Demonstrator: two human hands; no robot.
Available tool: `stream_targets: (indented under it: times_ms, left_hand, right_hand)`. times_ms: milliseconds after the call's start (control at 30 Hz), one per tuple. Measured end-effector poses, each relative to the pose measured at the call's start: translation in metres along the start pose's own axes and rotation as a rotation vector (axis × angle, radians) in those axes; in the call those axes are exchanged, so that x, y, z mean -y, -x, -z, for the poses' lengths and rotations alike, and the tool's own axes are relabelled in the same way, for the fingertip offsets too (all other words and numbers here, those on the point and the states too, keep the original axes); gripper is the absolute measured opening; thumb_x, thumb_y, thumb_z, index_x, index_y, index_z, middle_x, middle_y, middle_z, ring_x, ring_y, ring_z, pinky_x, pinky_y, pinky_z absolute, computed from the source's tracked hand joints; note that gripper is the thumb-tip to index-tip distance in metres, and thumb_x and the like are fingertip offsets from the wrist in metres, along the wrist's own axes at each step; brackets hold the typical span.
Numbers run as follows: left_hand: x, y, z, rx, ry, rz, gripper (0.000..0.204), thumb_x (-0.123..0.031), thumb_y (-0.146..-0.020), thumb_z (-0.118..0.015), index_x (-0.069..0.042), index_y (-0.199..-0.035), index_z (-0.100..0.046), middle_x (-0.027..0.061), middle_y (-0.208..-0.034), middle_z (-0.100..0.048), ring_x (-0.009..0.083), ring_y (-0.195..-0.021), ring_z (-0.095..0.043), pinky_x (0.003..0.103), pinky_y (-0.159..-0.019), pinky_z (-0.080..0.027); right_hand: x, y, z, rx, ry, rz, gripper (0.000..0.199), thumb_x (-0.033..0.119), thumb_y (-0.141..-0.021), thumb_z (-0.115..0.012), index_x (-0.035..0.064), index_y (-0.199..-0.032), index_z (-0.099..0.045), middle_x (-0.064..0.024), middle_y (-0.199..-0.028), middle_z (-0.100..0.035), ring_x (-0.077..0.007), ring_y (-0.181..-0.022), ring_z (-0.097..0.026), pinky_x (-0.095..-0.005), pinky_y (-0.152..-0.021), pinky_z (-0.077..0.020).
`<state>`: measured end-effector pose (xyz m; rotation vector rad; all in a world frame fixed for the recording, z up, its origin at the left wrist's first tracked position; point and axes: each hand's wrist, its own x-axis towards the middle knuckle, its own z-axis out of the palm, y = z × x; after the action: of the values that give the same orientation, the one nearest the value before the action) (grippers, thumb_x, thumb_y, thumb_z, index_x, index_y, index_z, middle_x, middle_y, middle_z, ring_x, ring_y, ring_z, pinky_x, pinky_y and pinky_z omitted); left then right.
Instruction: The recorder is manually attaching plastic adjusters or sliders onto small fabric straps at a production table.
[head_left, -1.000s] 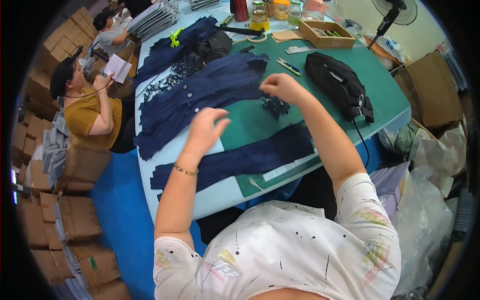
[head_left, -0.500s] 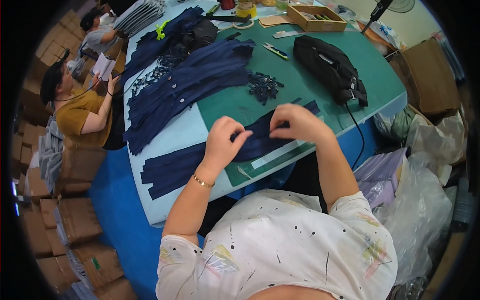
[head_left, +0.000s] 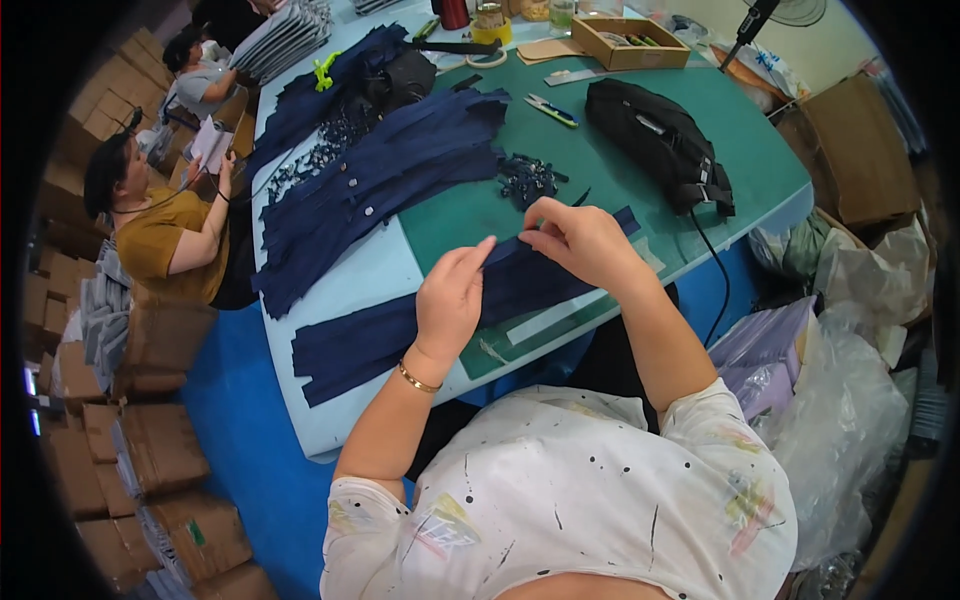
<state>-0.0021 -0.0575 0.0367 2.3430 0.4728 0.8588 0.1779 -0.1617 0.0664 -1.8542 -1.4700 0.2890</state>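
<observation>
Long navy strips that look like zippers (head_left: 375, 335) lie in a flat bundle along the table's near edge, under my hands. My left hand (head_left: 450, 300), with a gold bracelet at its wrist, is closed, thumb and fingers pinching the end of a navy strip raised over the bundle. Just to its right, my right hand (head_left: 590, 250) pinches the same strip between thumb and forefinger. What lies inside the pinches is mostly hidden. Beyond my hands sits a small heap of dark zipper sliders (head_left: 530, 180). A larger stack of navy strips (head_left: 390, 160) lies to the left.
On the green mat (head_left: 460, 235) are snips (head_left: 552, 110), a black bag (head_left: 660, 135) with a cord, and a wooden tray (head_left: 630, 45). A white ruler-like strip (head_left: 550, 315) lies near the front edge. A person (head_left: 170, 215) sits at left; cartons (head_left: 160, 440) stand beside the table.
My hands have come closer together and slightly up over the bundle. My left fingers, curled apart before, now press together. The right hand has shifted left into a pinch.
</observation>
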Motion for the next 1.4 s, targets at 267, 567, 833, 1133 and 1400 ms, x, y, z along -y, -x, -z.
stream_targets:
  times_ms: [267, 567, 833, 1133, 1400]
  left_hand:
    - [0.005, 0.007, -0.006, -0.083, -0.197, -0.174, 0.044, -0.009, -0.081, -0.062, -0.006, -0.123, -0.054, 0.0152, -0.11, -0.055, 0.0276, -0.094, -0.054, 0.035, -0.084, -0.043]
    - [0.015, -0.011, 0.01, 0.211, 0.735, 0.504, 0.029, -0.011, -0.086, -0.063, 0.0, -0.111, -0.057, 0.0045, -0.101, -0.061, 0.0084, -0.094, -0.054, 0.023, -0.081, -0.044]
    - [0.011, -0.021, 0.013, 0.101, -0.058, -0.157, 0.013, -0.007, -0.078, -0.064, -0.003, -0.09, -0.063, 0.0078, -0.082, -0.058, 0.0263, -0.08, -0.055, 0.033, -0.069, -0.043]
    - [0.028, -0.015, 0.007, -0.245, -0.548, -0.611, 0.021, -0.005, -0.075, -0.063, -0.005, -0.096, -0.06, 0.0054, -0.082, -0.055, 0.023, -0.081, -0.055, 0.035, -0.068, -0.041]
    - [0.015, -0.03, 0.007, -0.267, 0.525, -0.01, 0.013, -0.013, -0.096, -0.045, -0.001, -0.095, -0.05, 0.0083, -0.081, -0.057, 0.017, -0.076, -0.055, 0.028, -0.072, -0.044]
  right_hand:
    - [-0.017, -0.019, -0.046, -0.16, -1.11, -0.222, 0.019, 0.004, -0.078, -0.07, 0.0017, -0.092, -0.057, -0.0006, -0.086, -0.06, -0.0063, -0.077, -0.058, -0.0193, -0.066, -0.0474]
    - [-0.006, 0.006, -0.064, -0.217, -0.933, -0.045, 0.022, -0.005, -0.082, -0.06, 0.0022, -0.102, -0.063, -0.0031, -0.096, -0.057, -0.0099, -0.082, -0.059, -0.0218, -0.072, -0.0483]
    - [0.012, 0.014, -0.06, -0.266, -0.524, 0.125, 0.025, -0.007, -0.079, -0.062, 0.0022, -0.102, -0.059, -0.0036, -0.09, -0.057, -0.0126, -0.083, -0.059, -0.0234, -0.075, -0.0489]
    - [0.014, -0.004, -0.076, -0.109, -1.61, -0.43, 0.033, -0.005, -0.077, -0.066, 0.0059, -0.103, -0.049, 0.0004, -0.084, -0.05, -0.0086, -0.074, -0.053, -0.0217, -0.069, -0.0471]
    - [-0.005, -0.037, -0.081, -0.086, -1.008, -0.234, 0.032, 0.0, -0.074, -0.07, 0.0031, -0.101, -0.053, 0.0009, -0.08, -0.051, -0.0066, -0.071, -0.05, -0.0206, -0.066, -0.0452]
